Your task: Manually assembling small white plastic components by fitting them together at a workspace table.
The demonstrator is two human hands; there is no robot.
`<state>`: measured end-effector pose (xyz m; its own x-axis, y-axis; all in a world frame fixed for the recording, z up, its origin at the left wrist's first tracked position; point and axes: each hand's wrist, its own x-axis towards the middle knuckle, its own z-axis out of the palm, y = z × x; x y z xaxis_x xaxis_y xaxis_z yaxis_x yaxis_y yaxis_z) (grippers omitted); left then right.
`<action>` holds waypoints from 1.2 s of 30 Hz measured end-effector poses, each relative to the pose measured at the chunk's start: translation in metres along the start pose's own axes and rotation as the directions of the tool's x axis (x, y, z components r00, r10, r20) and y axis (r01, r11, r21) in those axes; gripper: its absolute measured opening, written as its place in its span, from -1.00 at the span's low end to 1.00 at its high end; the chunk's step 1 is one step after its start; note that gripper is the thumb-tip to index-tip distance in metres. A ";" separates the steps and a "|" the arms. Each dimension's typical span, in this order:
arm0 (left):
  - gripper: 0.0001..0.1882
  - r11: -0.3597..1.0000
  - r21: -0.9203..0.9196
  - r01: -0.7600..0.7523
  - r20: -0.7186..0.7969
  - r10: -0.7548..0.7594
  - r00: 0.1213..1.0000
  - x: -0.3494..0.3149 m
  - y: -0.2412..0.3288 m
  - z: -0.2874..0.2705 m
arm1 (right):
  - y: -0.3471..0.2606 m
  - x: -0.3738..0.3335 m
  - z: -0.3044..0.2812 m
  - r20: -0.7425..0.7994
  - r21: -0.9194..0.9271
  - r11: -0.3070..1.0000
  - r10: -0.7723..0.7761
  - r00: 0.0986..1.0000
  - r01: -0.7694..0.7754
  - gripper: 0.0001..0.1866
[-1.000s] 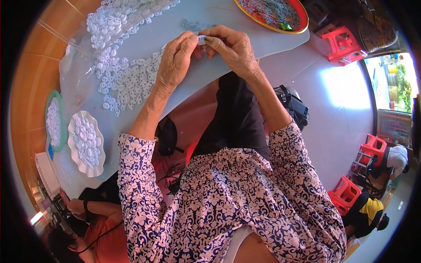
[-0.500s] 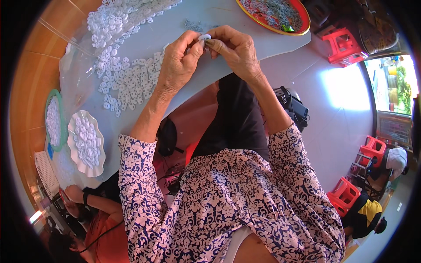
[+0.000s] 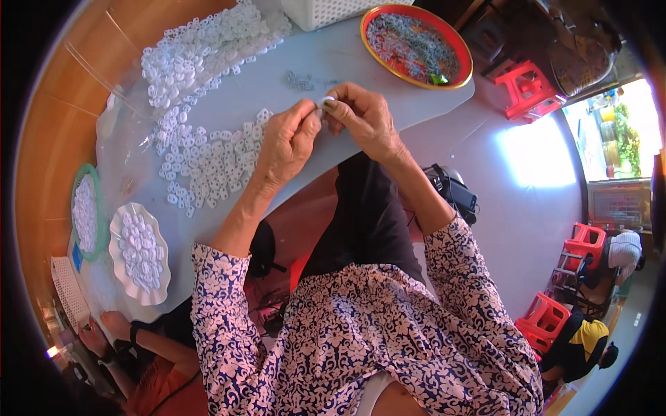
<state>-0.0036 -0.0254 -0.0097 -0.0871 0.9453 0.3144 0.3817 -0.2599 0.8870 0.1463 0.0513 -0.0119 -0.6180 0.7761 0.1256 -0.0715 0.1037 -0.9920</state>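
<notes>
Above the table (image 3: 333, 59), my left hand (image 3: 286, 142) and my right hand (image 3: 366, 125) meet, fingertips pinched together on a small white plastic piece (image 3: 326, 102). Fingers cover most of it. My right thumb lies across its top, and the left fingertips grip its near side. Just beyond the hands lies a small heap of grey metal parts (image 3: 300, 81). Many flat white plastic pieces with holes (image 3: 222, 161) are spread left of my left forearm. A deeper pile of white pieces (image 3: 173, 69) lies farther back.
A red round tray (image 3: 466, 62) of metal parts stands at the far right, near a white basket (image 3: 316, 17). At left are a scalloped white dish (image 3: 139, 295) and a green basket (image 3: 104, 229), both holding white pieces. A co-worker's arm (image 3: 163, 340) is at lower left. Red stools (image 3: 531, 90) stand right.
The view has shifted, so the table sits lower in the picture and the white basket shows at the top. Both hands still pinch the white piece, which has turned. The co-worker's hands have moved.
</notes>
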 end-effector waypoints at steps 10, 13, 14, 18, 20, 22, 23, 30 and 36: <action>-0.73 0.996 -0.091 0.018 0.051 -0.013 0.999 -0.006 -0.006 0.010 | -0.065 0.137 -0.050 -0.261 -0.017 0.977 -0.211 0.942 0.214 -0.79; -0.73 0.997 -0.079 -0.007 0.054 0.012 0.998 -0.007 -0.012 0.009 | -0.053 0.168 -0.062 -0.319 -0.429 0.899 -0.247 0.915 0.093 -0.77; -0.74 0.996 -0.085 -0.039 0.069 0.045 0.997 -0.005 -0.010 0.011 | -0.057 0.181 -0.074 -0.355 -0.553 0.830 -0.153 0.922 -0.075 -0.77; -0.81 0.988 0.024 -0.153 0.069 0.151 0.986 -0.007 -0.012 0.011 | -0.039 0.160 -0.027 -0.320 -0.535 0.834 -0.347 0.882 0.134 -0.78; -0.83 0.978 0.011 -0.207 0.048 0.207 0.977 -0.006 -0.010 0.016 | -0.026 0.150 -0.011 -0.004 -0.579 0.756 -0.376 0.927 0.304 -0.81; -0.81 0.968 0.064 -0.242 0.032 0.240 0.970 -0.012 -0.013 0.016 | -0.033 0.127 0.031 0.324 -0.545 0.737 -0.255 0.911 0.400 -0.84; -0.81 0.965 0.070 -0.251 0.031 0.250 0.968 -0.013 -0.010 0.019 | -0.038 0.119 0.042 0.474 -0.540 0.711 -0.187 0.860 0.452 -0.85; -0.85 0.970 0.075 -0.229 0.079 0.223 0.972 -0.009 -0.002 0.017 | -0.034 0.114 0.108 0.730 -0.512 0.592 -0.082 0.678 0.623 -0.78; -0.89 0.969 -0.096 -0.228 0.068 0.235 0.970 -0.009 0.000 0.021 | -0.029 0.124 0.139 0.766 -0.498 0.518 -0.113 0.633 0.695 -0.78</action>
<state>0.0166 -0.0294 -0.0198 0.0679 0.8688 0.4905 0.3009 -0.4865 0.8202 -0.0372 0.0577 0.0309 -0.9826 0.0033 0.1855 -0.0766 0.9032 -0.4223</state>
